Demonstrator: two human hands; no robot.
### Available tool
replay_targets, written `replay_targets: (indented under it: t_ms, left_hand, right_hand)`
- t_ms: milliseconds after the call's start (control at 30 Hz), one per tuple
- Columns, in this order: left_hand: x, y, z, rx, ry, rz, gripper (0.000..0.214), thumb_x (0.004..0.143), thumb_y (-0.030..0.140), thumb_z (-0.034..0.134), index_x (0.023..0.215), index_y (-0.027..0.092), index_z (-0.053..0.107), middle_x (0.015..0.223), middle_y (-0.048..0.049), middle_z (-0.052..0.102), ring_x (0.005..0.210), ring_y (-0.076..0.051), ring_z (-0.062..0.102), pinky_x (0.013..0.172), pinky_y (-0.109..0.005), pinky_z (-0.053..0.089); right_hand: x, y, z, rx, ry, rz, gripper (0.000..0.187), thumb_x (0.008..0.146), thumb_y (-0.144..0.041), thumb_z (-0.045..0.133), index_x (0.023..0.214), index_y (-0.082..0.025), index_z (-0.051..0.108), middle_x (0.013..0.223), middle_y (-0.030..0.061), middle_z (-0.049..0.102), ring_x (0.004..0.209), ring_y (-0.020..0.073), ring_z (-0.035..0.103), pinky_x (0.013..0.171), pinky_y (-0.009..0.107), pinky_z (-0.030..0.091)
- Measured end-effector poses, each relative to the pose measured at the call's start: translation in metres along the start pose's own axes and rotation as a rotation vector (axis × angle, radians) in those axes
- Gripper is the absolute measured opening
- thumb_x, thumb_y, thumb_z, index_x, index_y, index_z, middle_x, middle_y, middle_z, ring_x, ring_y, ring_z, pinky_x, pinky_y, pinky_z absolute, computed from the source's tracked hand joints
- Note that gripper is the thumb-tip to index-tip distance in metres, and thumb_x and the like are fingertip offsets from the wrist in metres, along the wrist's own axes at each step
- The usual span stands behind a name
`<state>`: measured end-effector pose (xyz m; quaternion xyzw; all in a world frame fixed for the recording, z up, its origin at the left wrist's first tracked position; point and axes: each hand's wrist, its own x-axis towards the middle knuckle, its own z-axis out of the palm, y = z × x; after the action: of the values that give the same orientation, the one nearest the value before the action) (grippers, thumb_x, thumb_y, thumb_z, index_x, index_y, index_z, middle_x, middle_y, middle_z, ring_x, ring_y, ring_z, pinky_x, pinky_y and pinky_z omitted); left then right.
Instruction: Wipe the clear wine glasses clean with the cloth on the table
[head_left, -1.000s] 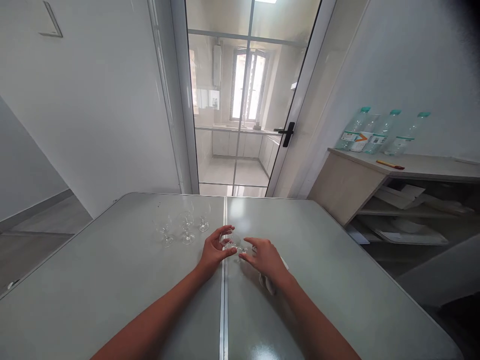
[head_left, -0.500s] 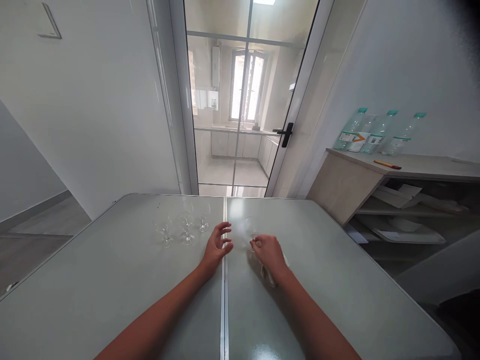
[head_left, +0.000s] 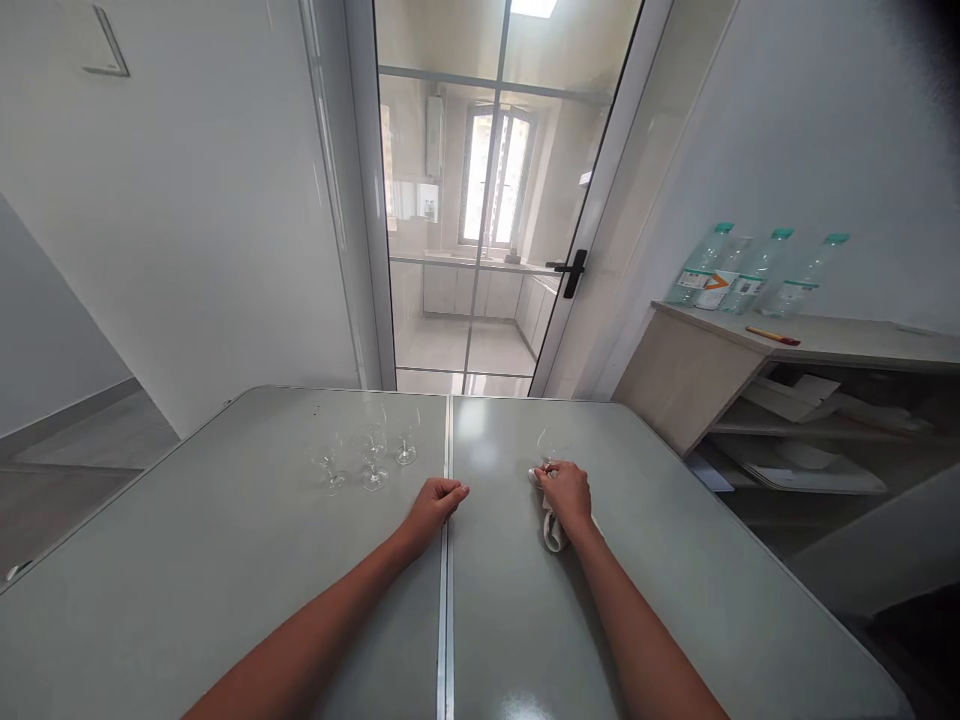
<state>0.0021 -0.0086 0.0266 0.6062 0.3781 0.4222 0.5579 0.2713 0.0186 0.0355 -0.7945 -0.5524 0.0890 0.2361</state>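
My right hand (head_left: 568,494) pinches the stem of a clear wine glass (head_left: 553,442), upright over the right half of the table, its foot close to the tabletop. A whitish, folded, cloth-like item (head_left: 553,532) with a loop shows beneath that hand; most of it is hidden. By the centre seam, my left hand (head_left: 436,502) is closed with its fingers curled in, and no object shows in it. Several other clear stemmed glasses (head_left: 375,470) stand upright in a group to the left, apart from my left hand.
The pale table (head_left: 225,560) has a metal strip (head_left: 448,620) down its middle. Beyond it is a glazed door (head_left: 480,230) with a black handle (head_left: 574,272). At right, a shelf unit (head_left: 660,370) bears several plastic bottles (head_left: 754,275) and a yellow-red stick-like item (head_left: 772,336).
My right hand has moved right with the wine glass, and the cloth-like item has shifted along with it. My left hand's spread fingers have closed.
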Motion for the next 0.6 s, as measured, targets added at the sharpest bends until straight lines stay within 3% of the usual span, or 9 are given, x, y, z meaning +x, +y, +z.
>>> replay_targets:
  t_ms: [167, 333, 433, 533, 600]
  left_hand:
    - [0.000, 0.003, 0.001, 0.006, 0.000, -0.002, 0.056, 0.086, 0.052, 0.063, 0.055, 0.022, 0.028, 0.053, 0.0067, 0.020, 0.050, -0.009, 0.017, 0.050, -0.027, 0.013]
    - [-0.001, 0.005, 0.004, -0.012, 0.017, 0.018, 0.059, 0.084, 0.055, 0.064, 0.053, 0.022, 0.027, 0.052, 0.0060, 0.021, 0.049, -0.009, 0.018, 0.049, -0.028, 0.013]
    - [-0.002, 0.005, 0.004, -0.070, 0.080, 0.023, 0.059, 0.082, 0.056, 0.067, 0.052, 0.021, 0.029, 0.052, 0.0062, 0.022, 0.049, -0.009, 0.018, 0.049, -0.027, 0.013]
    - [-0.001, 0.004, 0.002, -0.173, 0.144, 0.002, 0.057, 0.082, 0.054, 0.069, 0.055, 0.021, 0.032, 0.054, 0.0068, 0.023, 0.050, -0.008, 0.017, 0.048, -0.025, 0.013]
    - [0.000, 0.002, 0.001, -0.254, 0.188, -0.008, 0.053, 0.082, 0.053, 0.069, 0.056, 0.020, 0.036, 0.055, 0.0071, 0.025, 0.050, -0.008, 0.018, 0.048, -0.025, 0.014]
  right_hand:
    - [-0.004, 0.001, -0.017, -0.070, -0.025, 0.027, 0.040, 0.085, -0.042, 0.062, 0.117, -0.021, 0.074, 0.107, 0.0140, 0.077, 0.099, 0.0272, 0.073, 0.074, 0.028, 0.050]
    - [-0.027, -0.003, -0.034, -0.271, -0.180, 0.018, 0.021, 0.083, -0.028, 0.061, 0.094, -0.016, 0.074, 0.096, 0.0196, 0.075, 0.086, 0.0308, 0.073, 0.065, 0.031, 0.046]
    - [-0.048, -0.031, -0.040, -0.271, -0.176, -0.114, 0.016, 0.085, -0.031, 0.063, 0.087, -0.019, 0.073, 0.093, 0.0167, 0.075, 0.084, 0.0285, 0.072, 0.066, 0.031, 0.044]
    - [-0.067, -0.081, -0.047, -0.161, -0.067, -0.353, 0.021, 0.095, -0.032, 0.052, 0.099, -0.022, 0.070, 0.087, 0.0117, 0.074, 0.081, 0.0250, 0.069, 0.068, 0.031, 0.041]
    - [-0.073, -0.119, -0.051, -0.025, -0.064, -0.485, 0.024, 0.097, -0.030, 0.048, 0.111, -0.023, 0.067, 0.090, 0.0099, 0.073, 0.082, 0.0247, 0.067, 0.069, 0.032, 0.039]
